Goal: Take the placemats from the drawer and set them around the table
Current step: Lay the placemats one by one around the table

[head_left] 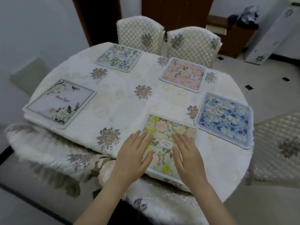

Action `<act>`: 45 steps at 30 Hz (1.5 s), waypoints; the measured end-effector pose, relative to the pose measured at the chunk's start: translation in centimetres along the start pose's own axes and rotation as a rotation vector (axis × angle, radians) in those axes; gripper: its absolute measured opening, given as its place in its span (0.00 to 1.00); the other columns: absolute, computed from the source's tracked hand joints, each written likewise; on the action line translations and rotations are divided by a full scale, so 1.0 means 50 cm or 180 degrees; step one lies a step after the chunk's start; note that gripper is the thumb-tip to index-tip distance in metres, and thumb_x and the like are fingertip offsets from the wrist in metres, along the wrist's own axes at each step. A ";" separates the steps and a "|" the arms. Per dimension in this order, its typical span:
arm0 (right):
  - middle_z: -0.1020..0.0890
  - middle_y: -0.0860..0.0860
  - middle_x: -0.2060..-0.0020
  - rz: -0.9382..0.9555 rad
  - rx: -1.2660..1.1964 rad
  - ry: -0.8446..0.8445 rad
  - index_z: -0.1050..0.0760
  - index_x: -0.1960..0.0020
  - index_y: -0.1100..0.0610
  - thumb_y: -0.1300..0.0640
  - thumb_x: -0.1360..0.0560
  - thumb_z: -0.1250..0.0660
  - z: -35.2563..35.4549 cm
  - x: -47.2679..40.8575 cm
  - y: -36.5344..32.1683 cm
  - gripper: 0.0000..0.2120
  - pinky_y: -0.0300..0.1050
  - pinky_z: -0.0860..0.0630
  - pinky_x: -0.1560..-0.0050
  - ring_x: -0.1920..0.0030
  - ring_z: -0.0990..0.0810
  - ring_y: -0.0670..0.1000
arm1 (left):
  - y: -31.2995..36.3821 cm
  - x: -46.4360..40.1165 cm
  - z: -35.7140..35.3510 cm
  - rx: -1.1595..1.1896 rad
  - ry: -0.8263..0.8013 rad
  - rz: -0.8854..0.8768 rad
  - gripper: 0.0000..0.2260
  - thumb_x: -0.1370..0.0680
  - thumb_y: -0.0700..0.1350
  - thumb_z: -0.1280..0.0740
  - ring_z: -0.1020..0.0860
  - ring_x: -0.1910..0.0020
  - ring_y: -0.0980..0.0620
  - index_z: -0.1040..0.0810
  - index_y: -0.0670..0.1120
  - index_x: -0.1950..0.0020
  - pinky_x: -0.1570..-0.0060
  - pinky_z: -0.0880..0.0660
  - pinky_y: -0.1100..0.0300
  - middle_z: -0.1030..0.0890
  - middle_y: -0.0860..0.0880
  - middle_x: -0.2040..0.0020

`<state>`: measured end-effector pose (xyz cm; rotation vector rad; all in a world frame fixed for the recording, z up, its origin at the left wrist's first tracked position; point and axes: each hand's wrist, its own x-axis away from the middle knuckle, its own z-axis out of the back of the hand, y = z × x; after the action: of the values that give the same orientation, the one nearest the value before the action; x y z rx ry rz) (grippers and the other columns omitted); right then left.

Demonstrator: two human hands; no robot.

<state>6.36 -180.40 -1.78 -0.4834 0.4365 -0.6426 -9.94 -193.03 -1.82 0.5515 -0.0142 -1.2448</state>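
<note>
Both hands, left hand [136, 153] and right hand [186, 153], lie flat, fingers straight, pressing the yellow placemat [164, 127] at 6 o'clock on the table [123, 101], probably to smooth it.

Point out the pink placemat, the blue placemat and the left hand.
pink placemat [184, 74], head view, its middle.
blue placemat [224, 119], head view, its middle.
left hand [133, 153], head view, back of hand.

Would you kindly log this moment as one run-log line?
step: smoothing last mat | left hand: flat on yellow-flowered placemat | right hand: flat on it | table: five placemats laid
</note>
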 end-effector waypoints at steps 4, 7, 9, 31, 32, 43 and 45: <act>0.33 0.50 0.27 0.0395 0.0382 -0.0519 0.37 0.25 0.52 0.44 0.17 0.55 -0.045 0.053 -0.023 0.25 0.56 0.41 0.28 0.25 0.39 0.53 | -0.007 0.102 0.018 -0.0269 -0.0218 0.0287 0.23 0.19 0.55 0.43 0.39 0.25 0.49 0.34 0.50 0.25 0.27 0.42 0.49 0.33 0.51 0.26; 0.34 0.50 0.26 0.0509 0.0354 -0.0759 0.37 0.25 0.51 0.43 0.18 0.55 -0.080 0.071 -0.051 0.25 0.55 0.42 0.28 0.25 0.39 0.53 | -0.031 0.168 0.043 -0.0391 -0.0268 0.0592 0.23 0.18 0.57 0.48 0.39 0.25 0.48 0.34 0.51 0.25 0.28 0.40 0.47 0.32 0.50 0.26; 0.33 0.51 0.27 0.0575 0.0328 -0.0860 0.36 0.26 0.52 0.44 0.18 0.54 -0.102 0.073 -0.079 0.25 0.54 0.43 0.28 0.26 0.39 0.52 | -0.051 0.205 0.062 -0.0417 -0.0253 0.0838 0.23 0.18 0.58 0.50 0.39 0.25 0.49 0.34 0.51 0.25 0.30 0.39 0.46 0.32 0.50 0.26; 0.29 0.51 0.30 0.0848 0.0091 -0.0767 0.34 0.27 0.53 0.47 0.19 0.48 -0.417 -0.082 -0.570 0.23 0.56 0.35 0.30 0.28 0.34 0.52 | -0.522 0.369 0.344 -0.0319 0.0246 0.1616 0.22 0.21 0.55 0.43 0.31 0.30 0.46 0.29 0.49 0.29 0.33 0.33 0.50 0.27 0.49 0.31; 0.29 0.51 0.30 0.0823 0.0103 -0.0746 0.33 0.27 0.53 0.47 0.19 0.48 -0.429 -0.087 -0.578 0.23 0.57 0.34 0.30 0.28 0.34 0.52 | -0.536 0.372 0.348 -0.0309 0.0239 0.1596 0.22 0.21 0.55 0.43 0.31 0.30 0.46 0.29 0.49 0.29 0.33 0.34 0.51 0.26 0.49 0.31; 0.30 0.48 0.29 0.0334 0.0089 -0.0713 0.35 0.26 0.50 0.45 0.20 0.51 -0.539 -0.210 -0.613 0.25 0.54 0.38 0.28 0.27 0.36 0.51 | -0.728 0.284 0.414 -0.0217 0.0266 0.1482 0.23 0.20 0.57 0.46 0.31 0.31 0.47 0.29 0.48 0.29 0.34 0.33 0.49 0.27 0.49 0.31; 0.30 0.50 0.29 0.0272 0.0059 -0.0659 0.35 0.26 0.51 0.45 0.20 0.51 -0.564 -0.251 -0.619 0.25 0.56 0.36 0.29 0.27 0.36 0.52 | -0.767 0.245 0.424 -0.0215 0.0277 0.1414 0.23 0.20 0.56 0.46 0.31 0.31 0.48 0.29 0.48 0.29 0.34 0.33 0.50 0.26 0.49 0.31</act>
<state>-31.60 -201.95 -4.47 -0.5055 0.2538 -0.5077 -46.41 -220.22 -2.32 0.5096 -0.0203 -0.7856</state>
